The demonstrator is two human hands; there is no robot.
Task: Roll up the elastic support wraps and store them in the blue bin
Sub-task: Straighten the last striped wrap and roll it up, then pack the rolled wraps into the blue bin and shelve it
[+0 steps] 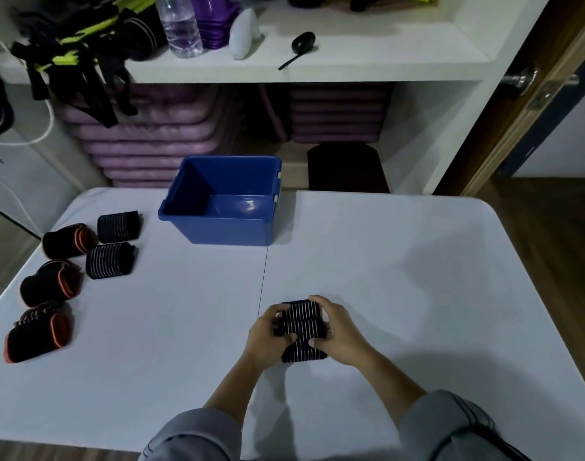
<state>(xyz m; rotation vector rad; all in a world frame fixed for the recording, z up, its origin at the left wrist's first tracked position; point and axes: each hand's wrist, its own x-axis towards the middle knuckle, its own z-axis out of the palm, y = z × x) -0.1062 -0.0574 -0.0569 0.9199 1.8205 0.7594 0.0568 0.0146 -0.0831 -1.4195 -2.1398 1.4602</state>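
A black wrap with thin white stripes (302, 329) lies on the white table (417, 277) near its front middle, partly rolled. My left hand (268, 337) grips its left side and my right hand (339, 331) grips its right side. The blue bin (224, 224) stands open at the table's far middle, and nothing shows inside it. Several rolled wraps lie at the table's left: two black striped rolls (118, 224) (109, 260) and three black rolls with orange edges (68, 241) (50, 282) (38, 336).
A white shelf (317, 66) behind the table carries a water bottle (181, 26), purple containers, a black scoop and a heap of black and yellow straps (74, 58). Purple mats are stacked beneath it. A wooden door stands at the right.
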